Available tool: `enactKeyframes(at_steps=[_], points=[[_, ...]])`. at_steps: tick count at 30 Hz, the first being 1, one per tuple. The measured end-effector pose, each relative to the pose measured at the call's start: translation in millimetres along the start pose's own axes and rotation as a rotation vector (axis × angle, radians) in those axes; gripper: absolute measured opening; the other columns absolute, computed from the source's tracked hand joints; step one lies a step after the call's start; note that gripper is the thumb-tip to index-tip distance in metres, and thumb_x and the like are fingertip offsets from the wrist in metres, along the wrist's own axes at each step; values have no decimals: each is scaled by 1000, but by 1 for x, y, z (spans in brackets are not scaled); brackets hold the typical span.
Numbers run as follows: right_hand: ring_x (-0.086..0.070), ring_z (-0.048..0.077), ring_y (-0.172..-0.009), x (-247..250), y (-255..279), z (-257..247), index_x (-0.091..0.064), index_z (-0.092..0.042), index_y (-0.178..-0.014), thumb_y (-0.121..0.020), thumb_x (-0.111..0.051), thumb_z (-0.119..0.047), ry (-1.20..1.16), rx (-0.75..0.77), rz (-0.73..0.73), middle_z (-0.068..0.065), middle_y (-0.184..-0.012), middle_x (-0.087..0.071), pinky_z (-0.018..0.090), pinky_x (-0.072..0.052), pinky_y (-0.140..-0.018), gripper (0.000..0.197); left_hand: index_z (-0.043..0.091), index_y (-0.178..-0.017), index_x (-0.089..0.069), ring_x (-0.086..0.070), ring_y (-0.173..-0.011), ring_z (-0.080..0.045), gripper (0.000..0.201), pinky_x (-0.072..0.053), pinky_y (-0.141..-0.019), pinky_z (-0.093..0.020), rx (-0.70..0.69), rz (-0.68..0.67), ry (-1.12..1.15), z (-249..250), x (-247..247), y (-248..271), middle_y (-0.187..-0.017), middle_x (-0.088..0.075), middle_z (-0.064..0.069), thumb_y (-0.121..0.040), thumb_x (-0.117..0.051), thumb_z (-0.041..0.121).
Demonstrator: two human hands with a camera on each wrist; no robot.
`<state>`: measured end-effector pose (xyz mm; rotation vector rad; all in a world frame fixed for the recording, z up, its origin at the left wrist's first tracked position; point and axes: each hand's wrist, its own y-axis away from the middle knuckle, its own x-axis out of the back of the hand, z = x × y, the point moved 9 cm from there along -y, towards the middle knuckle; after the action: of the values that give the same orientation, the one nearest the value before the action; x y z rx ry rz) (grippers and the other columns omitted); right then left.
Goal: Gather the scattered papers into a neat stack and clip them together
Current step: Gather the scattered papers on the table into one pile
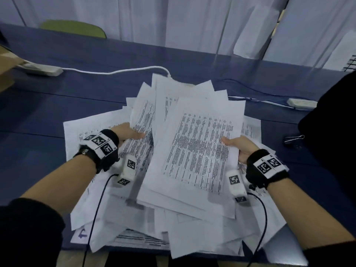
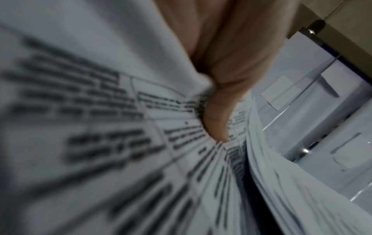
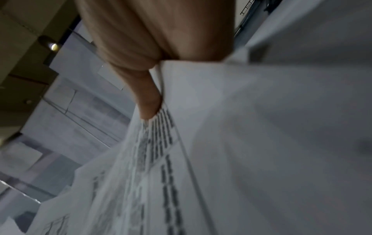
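Observation:
A loose heap of printed white papers (image 1: pixel 107 214) covers the blue table (image 1: pixel 38 116), some sheets overhanging its near edge. Both hands hold a fanned bundle of sheets (image 1: pixel 196 151) tilted up above the heap. My left hand (image 1: pixel 133 133) grips the bundle's left side, and its thumb (image 2: pixel 217 114) presses on printed sheets (image 2: pixel 100 111). My right hand (image 1: pixel 234 144) pinches the right edge, thumb (image 3: pixel 148 101) on top of the sheets (image 3: pixel 261 143); the fingers are hidden underneath. A black binder clip (image 1: pixel 293 139) lies on the table right of the heap, untouched.
A white power strip (image 1: pixel 44 69) and its cable (image 1: pixel 125 71) lie behind the heap, with a second strip (image 1: pixel 301 103) at the right. A dark bulk (image 1: pixel 331 116) fills the right edge. A cardboard box (image 1: pixel 7 60) sits far left, a green chair (image 1: pixel 75 27) beyond the table.

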<state>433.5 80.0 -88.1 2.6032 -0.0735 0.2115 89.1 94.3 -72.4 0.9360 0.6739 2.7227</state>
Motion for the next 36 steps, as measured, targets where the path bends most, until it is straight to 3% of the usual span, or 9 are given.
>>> enactKeyframes(at_steps=[5, 8, 10, 16, 19, 22, 27, 31, 36], points=[[-57, 24, -86, -5, 22, -9, -56, -1, -99, -87, -58, -18, -127, -37, -2, 10, -97, -64, 38, -43, -88, 21, 3, -124, -53, -57, -115, -25, 57, -42, -103, -41, -74, 50, 407, 4, 7, -2, -125, -60, -10, -75, -70, 29], [-55, 22, -79, -7, 23, -13, -57, -7, -86, -90, -54, -17, -216, -7, -37, 7, -78, -64, 35, -44, -80, 11, 8, -98, -60, -73, -74, -16, 16, -58, -63, -26, -71, -78, 556, 8, -10, 5, -84, -75, -5, -93, -50, 20], [-55, 22, -81, -10, 20, -14, -57, -7, -91, -84, -60, -22, -191, 10, -39, 7, -86, -61, 36, -44, -81, 17, 7, -94, -61, -73, -59, -14, 20, -59, -52, -26, -56, -94, 615, 7, -18, 6, -67, -76, -3, -96, -45, 19], [-29, 36, -138, -13, 14, -4, -29, 4, -140, -80, -68, -26, -75, -4, 38, 18, -149, -33, 56, -26, -111, 78, 5, -136, -44, -42, -132, -26, 60, -29, -115, -43, -70, 95, 686, 3, -16, -1, -139, -51, -10, -89, -55, 40], [-26, 34, -140, -13, 19, -2, -23, -1, -144, -56, -86, -29, -113, -47, 35, 14, -152, -28, 55, -25, -111, 112, 7, -130, -50, -60, -113, -27, 77, -44, -103, -42, -26, 79, 777, -7, -16, -9, -123, -64, -11, -73, -66, 57], [-40, 21, -131, -29, 28, -7, -36, -2, -139, -78, -71, -16, -134, -44, -49, 6, -141, -45, 37, -34, -104, 71, 14, -117, -60, -73, -77, -16, 47, -60, -73, -30, -52, -59, 858, 7, -37, 0, -86, -77, -1, -94, -37, 48], [-31, 30, -138, -42, 28, -4, -32, -3, -140, -56, -87, -25, 60, -2, -29, 17, -147, -37, 50, -24, -114, 102, 23, -121, -60, -67, -95, -21, 64, -53, -80, -35, -84, -190, 827, 13, -61, 7, -111, -69, -5, -90, -22, 64], [-37, 28, -135, -18, 27, -10, -37, 0, -138, -77, -71, -12, 42, 3, 17, 16, -144, -42, 45, -28, -113, 71, 18, -78, -75, -70, -75, -21, 45, -56, -74, -32, -30, -124, 727, -8, -45, -2, -113, -65, -22, -99, -36, 26], [-42, 29, -131, 34, 34, -22, -39, 1, -137, -70, -76, -11, 35, 39, 175, 14, -142, -45, 47, -32, -110, 78, 8, -89, -55, -57, -65, -18, 3, -54, -41, -20, 127, 20, 613, -24, -26, -1, -76, -61, -5, -89, -56, 4]])
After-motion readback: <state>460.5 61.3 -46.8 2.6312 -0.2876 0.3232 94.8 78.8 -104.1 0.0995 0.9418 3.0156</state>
